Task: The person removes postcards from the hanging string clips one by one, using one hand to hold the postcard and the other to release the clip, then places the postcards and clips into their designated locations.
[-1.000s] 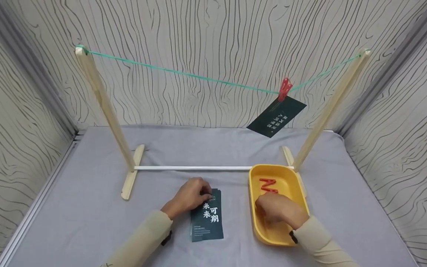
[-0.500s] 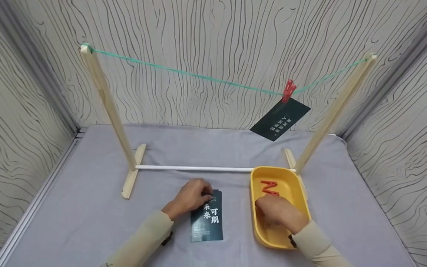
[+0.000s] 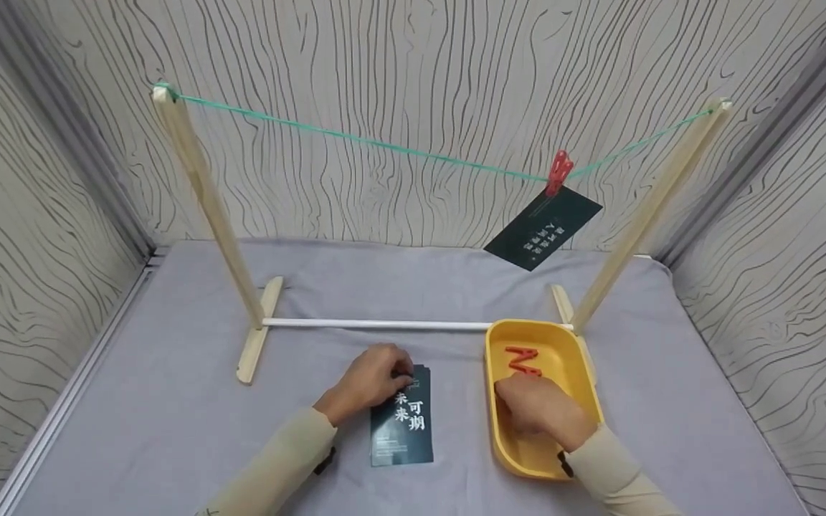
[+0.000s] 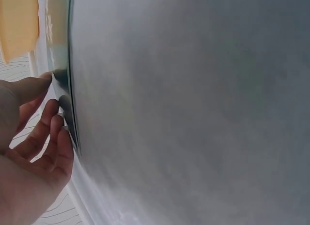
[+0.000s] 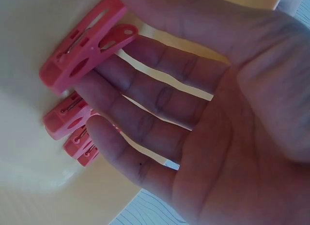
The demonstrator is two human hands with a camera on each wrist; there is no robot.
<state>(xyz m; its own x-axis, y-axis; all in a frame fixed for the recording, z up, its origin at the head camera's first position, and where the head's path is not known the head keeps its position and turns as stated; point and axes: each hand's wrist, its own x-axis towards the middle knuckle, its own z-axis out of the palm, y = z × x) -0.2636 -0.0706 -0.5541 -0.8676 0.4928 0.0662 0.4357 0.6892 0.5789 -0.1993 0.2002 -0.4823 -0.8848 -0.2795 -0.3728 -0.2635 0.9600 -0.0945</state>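
Observation:
In the head view my left hand (image 3: 377, 376) rests its fingertips on the upper end of a stack of dark green printed cards (image 3: 402, 437) lying on the table. The left wrist view shows a gap between thumb and fingers, with the tips against the cards (image 4: 60, 55). My right hand (image 3: 546, 408) is down inside the yellow basin (image 3: 495, 437). Up close, its thumb and index finger pinch the handle ends of a red clothespin (image 5: 87, 46). More red clothespins (image 5: 68, 116) lie beyond it in the basin.
A wooden stand (image 3: 205, 193) with a white crossbar (image 3: 384, 325) stands behind. On its sagging green string (image 3: 355, 137), a red clothespin (image 3: 560, 172) holds a tilted dark green card (image 3: 546, 228). Grey cloth (image 3: 155, 394) covers the table; patterned panels (image 3: 384, 57) enclose it.
The head view has shifted slightly. Both hands stay where they were, the left at the cards and the right in the basin.

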